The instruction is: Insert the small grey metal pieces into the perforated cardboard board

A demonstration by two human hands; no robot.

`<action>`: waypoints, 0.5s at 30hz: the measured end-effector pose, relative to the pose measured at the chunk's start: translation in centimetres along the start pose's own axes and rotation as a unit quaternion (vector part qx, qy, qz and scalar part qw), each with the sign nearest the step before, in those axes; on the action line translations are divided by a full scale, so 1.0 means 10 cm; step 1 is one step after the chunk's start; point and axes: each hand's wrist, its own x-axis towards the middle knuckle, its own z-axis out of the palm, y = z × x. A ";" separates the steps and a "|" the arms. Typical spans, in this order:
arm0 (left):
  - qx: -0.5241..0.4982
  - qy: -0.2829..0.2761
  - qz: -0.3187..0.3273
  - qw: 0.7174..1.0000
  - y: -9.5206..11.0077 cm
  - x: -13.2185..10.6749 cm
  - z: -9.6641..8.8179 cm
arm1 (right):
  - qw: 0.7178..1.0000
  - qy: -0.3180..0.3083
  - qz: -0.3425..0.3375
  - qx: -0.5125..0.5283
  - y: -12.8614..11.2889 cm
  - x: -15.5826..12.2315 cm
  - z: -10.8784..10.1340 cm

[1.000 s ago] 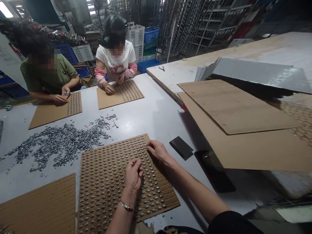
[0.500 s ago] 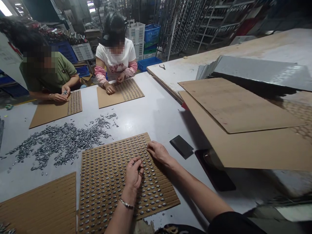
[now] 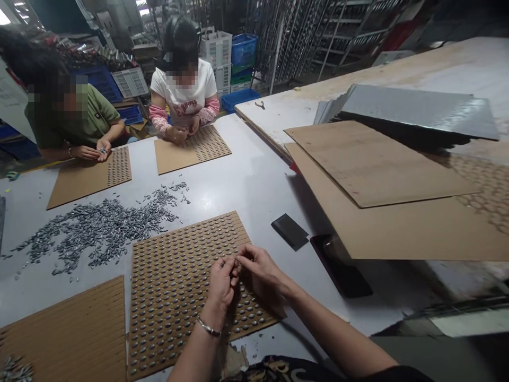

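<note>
A brown perforated board [image 3: 175,276] lies in front of me, most of its oval slots filled with small grey metal pieces. My left hand [image 3: 221,284] hovers over its right half, fingers curled shut around a few of the pieces. My right hand [image 3: 258,268] meets it fingertip to fingertip, pinching a small piece at the left hand's fingers. A loose heap of the same grey metal pieces [image 3: 99,228] is spread on the grey table [image 3: 246,180] behind the board.
Two other people sit at the far side, each with hands on a perforated board [image 3: 191,148] [image 3: 89,175]. A black pad [image 3: 289,231] and a dark tray [image 3: 342,268] lie to the right. Large cardboard sheets [image 3: 377,175] overhang there. Another ribbed board [image 3: 67,329] lies at the left.
My right hand left the board's top right edge and came back toward me to meet my left hand. The view shifted slightly.
</note>
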 end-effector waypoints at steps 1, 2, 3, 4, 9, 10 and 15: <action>0.001 0.008 0.002 1.000 0.00 0.00 -0.01 | 1.000 0.016 0.013 -0.016 0.04 0.04 -0.03; -0.002 0.016 0.003 1.000 0.01 -0.01 -0.02 | 0.998 0.038 0.030 -0.038 0.07 0.10 -0.05; -0.005 0.021 0.002 1.000 0.02 0.00 -0.03 | 0.995 0.062 0.047 -0.064 0.10 0.16 -0.07; -0.007 0.021 -0.002 1.000 0.03 0.00 -0.04 | 0.990 0.082 0.062 -0.093 0.13 0.22 -0.08; 0.022 -0.006 0.005 1.000 0.07 0.03 -0.09 | 0.973 0.103 0.072 -0.194 0.17 0.44 -0.06; 0.024 -0.004 0.009 1.000 0.07 0.04 -0.09 | 0.971 0.102 0.071 -0.203 0.18 0.45 -0.06; 0.003 0.000 -0.003 1.000 0.08 0.07 -0.08 | 0.975 0.076 0.069 -0.196 0.18 0.46 -0.09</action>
